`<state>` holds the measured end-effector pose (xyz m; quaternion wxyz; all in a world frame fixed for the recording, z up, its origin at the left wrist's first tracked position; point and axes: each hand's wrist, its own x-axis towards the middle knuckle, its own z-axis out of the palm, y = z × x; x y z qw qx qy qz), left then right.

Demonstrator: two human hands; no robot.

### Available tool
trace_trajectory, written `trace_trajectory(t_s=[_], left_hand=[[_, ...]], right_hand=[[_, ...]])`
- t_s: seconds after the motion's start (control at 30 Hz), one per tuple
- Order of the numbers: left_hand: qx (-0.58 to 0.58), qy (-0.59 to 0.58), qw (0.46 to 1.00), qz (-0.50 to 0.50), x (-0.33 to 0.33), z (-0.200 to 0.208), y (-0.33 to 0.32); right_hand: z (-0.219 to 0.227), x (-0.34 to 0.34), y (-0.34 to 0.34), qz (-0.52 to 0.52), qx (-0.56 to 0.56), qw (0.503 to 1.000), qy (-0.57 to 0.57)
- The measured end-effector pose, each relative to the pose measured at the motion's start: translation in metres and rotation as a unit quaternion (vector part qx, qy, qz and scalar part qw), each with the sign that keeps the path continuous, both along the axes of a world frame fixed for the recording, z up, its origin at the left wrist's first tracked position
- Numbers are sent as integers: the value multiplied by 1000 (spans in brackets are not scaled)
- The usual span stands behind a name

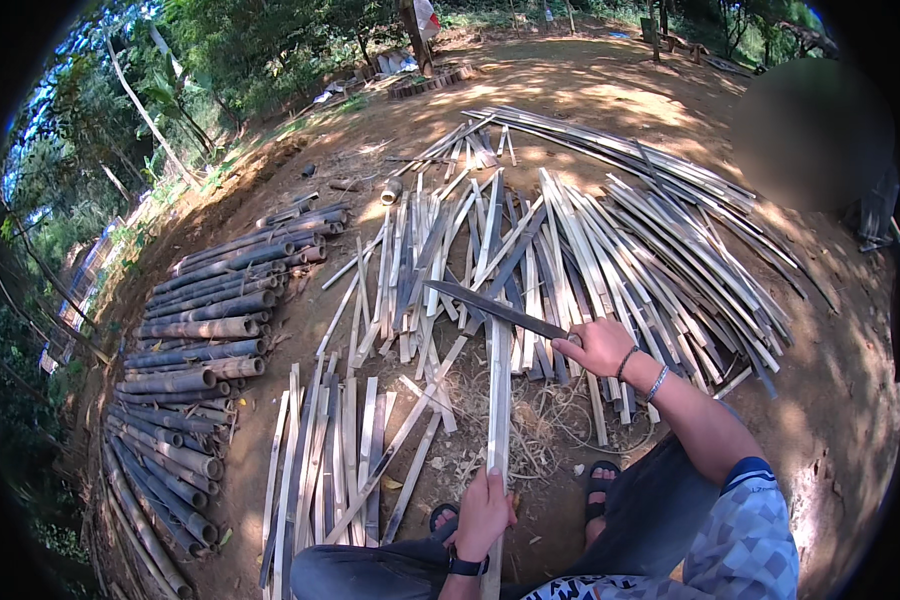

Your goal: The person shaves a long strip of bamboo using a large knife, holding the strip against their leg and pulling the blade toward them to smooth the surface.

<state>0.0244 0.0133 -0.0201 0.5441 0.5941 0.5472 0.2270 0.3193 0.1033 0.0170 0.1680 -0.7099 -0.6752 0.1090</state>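
Note:
My left hand (pixel 483 512) is closed around the near part of a long, pale bamboo strip (pixel 498 400), which points away from me between my legs. In my right hand (pixel 607 347) is a machete (pixel 500 310), gripped by its handle. Its dark blade reaches to the left and crosses the far part of the strip. Whether the edge is biting into the bamboo, I cannot tell. Pale shavings (pixel 470 462) and thin curled fibres (pixel 545 430) lie on the ground beneath the strip.
Many split bamboo strips (pixel 670 290) lie fanned out ahead and to the right. Another bundle of strips (pixel 320 450) is near my left knee. Round dark bamboo poles (pixel 200 330) are stacked at the left. My sandalled foot (pixel 600 485) rests by the shavings.

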Motion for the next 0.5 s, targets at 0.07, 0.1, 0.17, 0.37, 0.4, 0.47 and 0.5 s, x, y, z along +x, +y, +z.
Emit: trace_trajectory(t_s=[0.07, 0.1, 0.17, 0.37, 0.4, 0.47, 0.5], left_hand=[[-16, -4, 1000, 13, -7, 0, -4], [-24, -5, 1000, 18, -8, 2, -5], [-14, -5, 1000, 19, -2, 5, -5], [-31, -22, 999, 28, -6, 7, -5], [-40, -11, 999, 34, -6, 10, -6], [-16, -1, 1000, 14, -3, 9, -6], [-5, 2, 1000, 4, 0, 8, -7]], right_hand=[[-3, -10, -7, 21, -23, 999, 9], [-4, -9, -10, 39, -9, 999, -12], [6, 5, -3, 37, 2, 997, -72], [-3, -11, -11, 29, -8, 1000, 2], [2, -9, -10, 37, -8, 999, -26], [-2, 5, 0, 13, 8, 998, -67], [-6, 14, 5, -20, -1, 1000, -4]])
